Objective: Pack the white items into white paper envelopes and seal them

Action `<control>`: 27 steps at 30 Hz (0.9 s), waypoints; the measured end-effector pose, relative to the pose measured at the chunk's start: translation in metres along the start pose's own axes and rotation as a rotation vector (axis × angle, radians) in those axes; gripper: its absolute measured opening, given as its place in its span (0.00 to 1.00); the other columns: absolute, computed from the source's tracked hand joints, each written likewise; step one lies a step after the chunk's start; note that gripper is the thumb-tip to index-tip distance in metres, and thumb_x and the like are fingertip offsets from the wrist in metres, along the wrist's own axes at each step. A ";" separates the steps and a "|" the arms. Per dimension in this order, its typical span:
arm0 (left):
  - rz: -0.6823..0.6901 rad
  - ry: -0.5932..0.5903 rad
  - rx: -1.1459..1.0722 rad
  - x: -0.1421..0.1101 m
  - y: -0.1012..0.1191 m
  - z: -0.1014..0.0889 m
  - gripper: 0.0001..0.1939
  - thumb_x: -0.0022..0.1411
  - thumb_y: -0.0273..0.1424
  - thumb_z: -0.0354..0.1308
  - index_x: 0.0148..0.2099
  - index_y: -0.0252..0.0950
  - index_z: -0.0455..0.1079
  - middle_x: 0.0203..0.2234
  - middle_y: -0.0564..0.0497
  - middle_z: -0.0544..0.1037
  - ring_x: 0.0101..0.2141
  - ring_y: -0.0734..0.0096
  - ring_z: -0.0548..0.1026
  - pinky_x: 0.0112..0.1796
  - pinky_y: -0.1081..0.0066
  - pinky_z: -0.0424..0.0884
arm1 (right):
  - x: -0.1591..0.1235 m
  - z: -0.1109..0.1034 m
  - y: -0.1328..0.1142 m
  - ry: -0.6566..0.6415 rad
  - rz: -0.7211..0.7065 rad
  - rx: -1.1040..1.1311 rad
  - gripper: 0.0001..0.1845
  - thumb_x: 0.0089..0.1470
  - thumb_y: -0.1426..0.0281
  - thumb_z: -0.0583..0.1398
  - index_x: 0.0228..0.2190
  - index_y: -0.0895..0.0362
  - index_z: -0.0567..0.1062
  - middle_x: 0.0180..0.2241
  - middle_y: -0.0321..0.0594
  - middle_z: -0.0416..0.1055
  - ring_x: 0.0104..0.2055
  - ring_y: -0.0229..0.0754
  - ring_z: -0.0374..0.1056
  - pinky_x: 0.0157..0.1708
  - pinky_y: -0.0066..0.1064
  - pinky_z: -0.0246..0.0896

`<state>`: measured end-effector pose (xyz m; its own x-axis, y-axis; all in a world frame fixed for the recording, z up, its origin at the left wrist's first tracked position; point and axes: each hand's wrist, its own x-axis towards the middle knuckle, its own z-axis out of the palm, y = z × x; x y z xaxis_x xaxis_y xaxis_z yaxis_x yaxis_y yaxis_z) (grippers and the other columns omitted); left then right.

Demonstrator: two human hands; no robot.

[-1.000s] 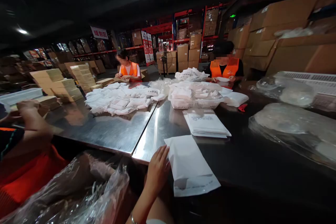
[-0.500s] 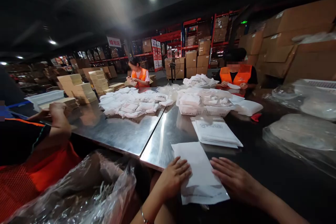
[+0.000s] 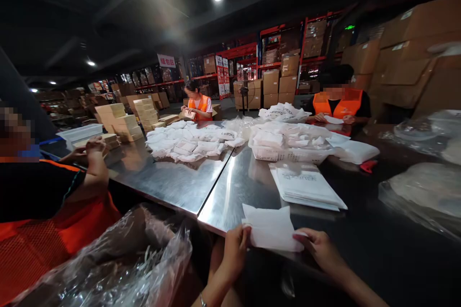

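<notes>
A white bag, folded to a shorter shape, is stretched between my two hands at the near edge of the metal table. My left hand pinches its left side between thumb and fingers. At the lower right corner, my right hand has the bag pinched too. Just beyond it lies a stack of flat white printed bags. Behind that stack stands a white plastic basket heaped with folded white packets.
A pile of white packets covers part of the table. Clear plastic bags lie at right, near a small red object. A plastic-lined bin stands at lower left. Co-workers in orange vests sit left and across, near stacked boxes.
The white bag lay flat and long under my open hands; now it is folded shorter. Both hands have closed on its sides. The view has shifted slightly left.
</notes>
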<state>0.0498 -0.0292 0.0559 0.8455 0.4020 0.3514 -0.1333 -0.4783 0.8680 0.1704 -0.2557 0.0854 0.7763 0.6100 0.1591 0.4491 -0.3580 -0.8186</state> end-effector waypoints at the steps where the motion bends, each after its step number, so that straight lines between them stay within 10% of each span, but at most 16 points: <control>1: -0.052 0.060 -0.013 0.001 0.002 0.004 0.33 0.66 0.56 0.39 0.28 0.35 0.68 0.22 0.49 0.73 0.25 0.69 0.67 0.27 0.71 0.62 | 0.002 0.004 -0.003 0.055 0.059 0.019 0.33 0.51 0.41 0.50 0.19 0.56 0.73 0.22 0.40 0.71 0.27 0.45 0.66 0.27 0.33 0.59; 11: -0.179 0.164 0.100 0.003 0.020 0.014 0.26 0.70 0.47 0.37 0.29 0.38 0.65 0.22 0.49 0.74 0.24 0.66 0.69 0.27 0.69 0.59 | 0.006 0.014 -0.015 0.202 0.145 -0.043 0.31 0.48 0.41 0.46 0.17 0.54 0.65 0.18 0.36 0.60 0.25 0.42 0.57 0.25 0.31 0.52; 20: -0.299 -0.041 0.857 0.021 0.038 0.000 0.17 0.70 0.26 0.43 0.40 0.33 0.74 0.31 0.42 0.80 0.34 0.57 0.79 0.33 0.67 0.69 | 0.017 0.019 -0.003 0.365 0.035 -0.422 0.29 0.56 0.49 0.44 0.16 0.54 0.66 0.15 0.41 0.66 0.20 0.43 0.63 0.20 0.31 0.56; 25: 0.002 0.060 0.943 0.037 0.068 0.006 0.22 0.65 0.17 0.43 0.55 0.31 0.70 0.41 0.42 0.80 0.44 0.57 0.77 0.53 0.53 0.66 | 0.026 0.041 -0.032 0.600 -0.194 -0.652 0.25 0.62 0.63 0.48 0.54 0.62 0.69 0.54 0.59 0.68 0.55 0.57 0.66 0.52 0.50 0.61; 27: 0.197 0.014 0.872 0.045 0.069 0.022 0.23 0.65 0.18 0.45 0.60 0.34 0.66 0.49 0.42 0.77 0.52 0.59 0.73 0.60 0.50 0.58 | 0.038 0.053 -0.042 0.461 -0.326 -0.803 0.26 0.61 0.74 0.47 0.58 0.61 0.65 0.61 0.53 0.62 0.63 0.52 0.57 0.61 0.49 0.52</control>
<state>0.0902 -0.0613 0.1243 0.8418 0.2560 0.4752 0.1695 -0.9612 0.2177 0.1578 -0.1805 0.0965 0.5811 0.4896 0.6501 0.7069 -0.6994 -0.1053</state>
